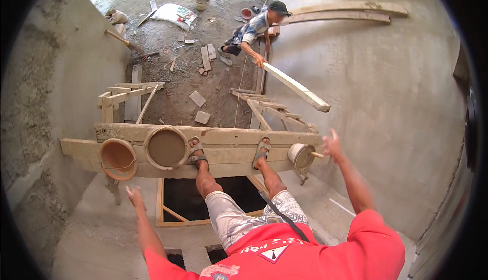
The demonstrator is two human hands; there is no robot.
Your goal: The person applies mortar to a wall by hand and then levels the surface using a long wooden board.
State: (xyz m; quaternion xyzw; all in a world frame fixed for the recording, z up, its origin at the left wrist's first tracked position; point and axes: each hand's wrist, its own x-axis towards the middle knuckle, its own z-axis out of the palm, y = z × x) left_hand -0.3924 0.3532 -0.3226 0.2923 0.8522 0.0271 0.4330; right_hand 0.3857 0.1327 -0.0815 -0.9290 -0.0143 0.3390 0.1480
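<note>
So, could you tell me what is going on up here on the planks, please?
The person stands in sandals on a plank platform, both hands empty and open. The right hand reaches out toward a long board that a second person on the ground below lifts up; they are not touching. The left hand hangs free near the orange bucket. A bucket of wet mortar and a small white bucket sit on the planks.

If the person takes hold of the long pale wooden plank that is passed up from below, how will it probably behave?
The long pale wooden plank looks thick and straight, so probably stiff, not floppy. Its length suggests it is rather heavy and may swing at the far end. The right hand is open and apart from it; the rough, dusty surface seems unlikely to slip.
</note>
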